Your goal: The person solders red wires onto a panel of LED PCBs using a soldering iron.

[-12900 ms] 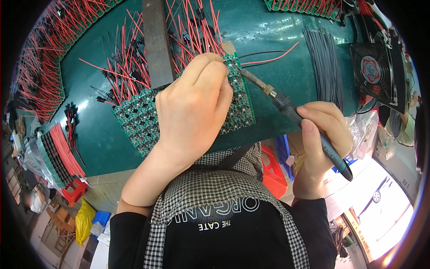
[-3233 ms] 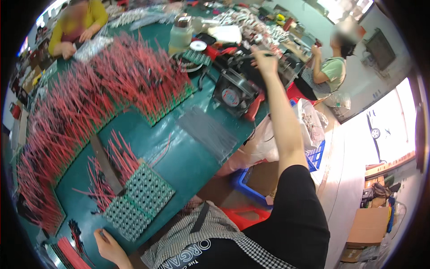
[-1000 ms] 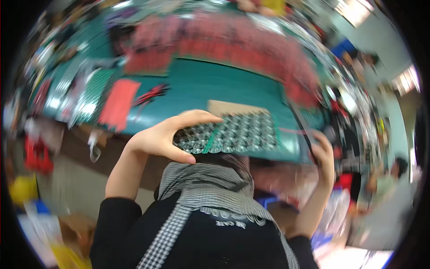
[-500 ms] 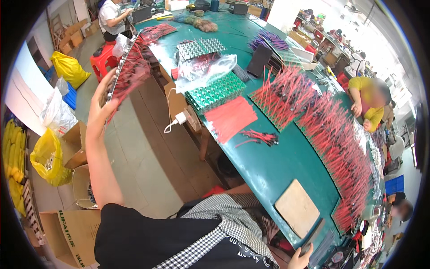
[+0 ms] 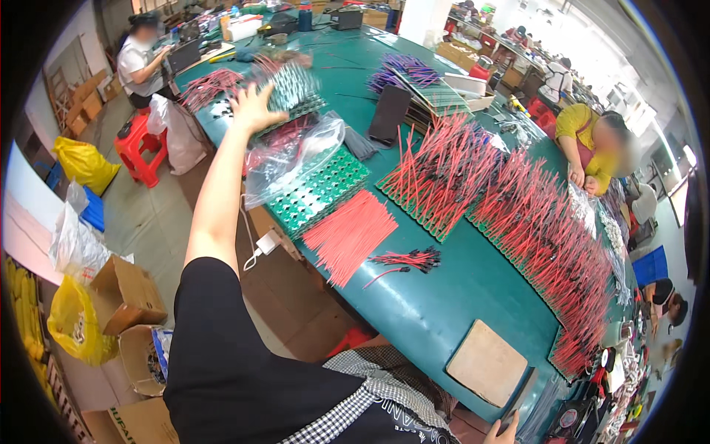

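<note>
My left hand (image 5: 255, 112) is stretched far out over the table's left side. Its thumb and fingers are spread around the edge of a blurred circuit board panel (image 5: 290, 83), tilted above another panel (image 5: 305, 108). Under and beside these lie a clear plastic bag (image 5: 285, 164) and a stack of green circuit board panels (image 5: 325, 183). To its left is a heap of red-wired panels (image 5: 211, 87). At the lower edge my right hand (image 5: 503, 433), partly cut off, is closed on a dark, flat bar-like tool (image 5: 522, 398).
Red wires (image 5: 351, 235) lie in a flat bundle, with a smaller bunch (image 5: 414, 258) beside. Wired panels (image 5: 532, 237) line the table's far side. A tan board (image 5: 488, 361) lies near me. A co-worker (image 5: 588, 144) sits across; another person (image 5: 142, 63) sits beyond a red stool (image 5: 140, 148).
My left hand has swung right, from beside the table to the panel stack, and no longer holds the red-wired panel. The top panel there has shifted. My right hand keeps its place.
</note>
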A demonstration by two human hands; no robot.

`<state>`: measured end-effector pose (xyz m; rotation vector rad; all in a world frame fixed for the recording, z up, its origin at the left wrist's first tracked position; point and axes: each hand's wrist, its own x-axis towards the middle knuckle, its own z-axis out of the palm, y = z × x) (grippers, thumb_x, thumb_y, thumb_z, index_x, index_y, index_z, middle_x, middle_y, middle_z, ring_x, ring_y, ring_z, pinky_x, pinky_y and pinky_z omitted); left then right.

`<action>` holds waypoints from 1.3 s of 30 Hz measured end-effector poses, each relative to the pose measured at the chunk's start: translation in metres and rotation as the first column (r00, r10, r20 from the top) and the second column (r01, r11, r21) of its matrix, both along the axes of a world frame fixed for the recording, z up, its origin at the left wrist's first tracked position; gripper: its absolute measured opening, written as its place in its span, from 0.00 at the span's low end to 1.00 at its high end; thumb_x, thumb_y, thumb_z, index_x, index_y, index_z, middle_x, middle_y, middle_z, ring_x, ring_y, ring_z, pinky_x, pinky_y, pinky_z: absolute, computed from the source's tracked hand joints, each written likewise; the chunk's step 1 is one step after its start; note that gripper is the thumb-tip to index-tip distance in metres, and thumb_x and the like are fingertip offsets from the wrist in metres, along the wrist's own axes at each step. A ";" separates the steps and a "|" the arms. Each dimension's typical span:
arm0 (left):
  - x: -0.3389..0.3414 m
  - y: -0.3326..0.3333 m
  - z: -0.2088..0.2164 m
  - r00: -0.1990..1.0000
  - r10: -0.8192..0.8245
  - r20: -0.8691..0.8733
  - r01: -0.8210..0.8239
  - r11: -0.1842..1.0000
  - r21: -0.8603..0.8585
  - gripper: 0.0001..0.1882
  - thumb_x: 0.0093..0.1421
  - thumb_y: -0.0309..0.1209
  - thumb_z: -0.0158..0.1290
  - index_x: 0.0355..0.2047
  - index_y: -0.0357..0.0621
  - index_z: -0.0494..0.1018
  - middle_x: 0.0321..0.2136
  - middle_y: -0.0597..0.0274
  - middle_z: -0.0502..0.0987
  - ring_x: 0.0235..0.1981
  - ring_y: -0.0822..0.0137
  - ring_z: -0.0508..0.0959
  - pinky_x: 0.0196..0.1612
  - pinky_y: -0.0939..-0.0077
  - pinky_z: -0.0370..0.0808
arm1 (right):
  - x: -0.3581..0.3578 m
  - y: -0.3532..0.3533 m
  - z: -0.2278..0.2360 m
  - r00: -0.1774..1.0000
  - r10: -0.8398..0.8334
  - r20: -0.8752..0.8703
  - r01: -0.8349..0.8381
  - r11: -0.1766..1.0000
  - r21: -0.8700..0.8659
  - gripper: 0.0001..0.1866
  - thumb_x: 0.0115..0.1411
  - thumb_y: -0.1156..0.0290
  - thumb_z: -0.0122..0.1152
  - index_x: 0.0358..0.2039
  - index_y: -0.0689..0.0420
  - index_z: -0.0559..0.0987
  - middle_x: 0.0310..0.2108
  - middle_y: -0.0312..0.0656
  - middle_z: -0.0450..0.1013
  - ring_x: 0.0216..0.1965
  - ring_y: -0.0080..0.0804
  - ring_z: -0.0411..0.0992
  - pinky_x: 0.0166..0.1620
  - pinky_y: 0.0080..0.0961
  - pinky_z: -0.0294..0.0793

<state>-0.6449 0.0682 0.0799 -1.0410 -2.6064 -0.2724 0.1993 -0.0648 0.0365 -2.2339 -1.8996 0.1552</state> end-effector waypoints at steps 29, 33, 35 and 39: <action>-0.039 0.029 -0.006 0.931 0.224 -0.290 -0.167 0.964 0.207 0.25 0.58 0.36 0.57 0.57 0.59 0.70 0.44 0.61 0.76 0.40 0.52 0.80 0.38 0.57 0.81 | -0.004 0.008 -0.004 0.999 0.003 -0.037 -0.004 1.000 -0.022 0.29 0.65 0.66 0.56 0.63 0.68 0.65 0.59 0.61 0.67 0.60 0.52 0.66 0.63 0.36 0.65; -0.050 0.060 0.038 0.835 0.294 -0.465 -0.171 0.942 0.287 0.28 0.59 0.41 0.57 0.60 0.62 0.68 0.46 0.64 0.74 0.43 0.55 0.78 0.36 0.57 0.80 | -0.007 0.008 -0.004 0.995 -0.076 -0.059 0.072 0.996 -0.059 0.29 0.65 0.64 0.56 0.62 0.67 0.66 0.58 0.60 0.67 0.60 0.51 0.66 0.63 0.36 0.64; -0.050 0.091 0.044 0.822 0.315 -0.475 -0.208 0.942 0.265 0.37 0.58 0.47 0.59 0.66 0.63 0.60 0.53 0.63 0.72 0.52 0.55 0.75 0.48 0.50 0.76 | -0.009 0.007 -0.003 0.996 -0.076 -0.055 0.074 0.996 -0.047 0.29 0.65 0.62 0.55 0.62 0.65 0.66 0.58 0.59 0.68 0.60 0.51 0.67 0.62 0.37 0.65; -0.044 0.133 0.020 0.991 0.122 -0.049 -0.129 0.977 -0.170 0.55 0.49 0.62 0.61 0.71 0.61 0.47 0.72 0.58 0.47 0.72 0.53 0.46 0.66 0.31 0.48 | -0.006 0.004 -0.008 0.995 -0.066 0.072 0.068 0.997 -0.021 0.28 0.66 0.59 0.53 0.62 0.60 0.69 0.56 0.56 0.71 0.55 0.51 0.71 0.57 0.36 0.70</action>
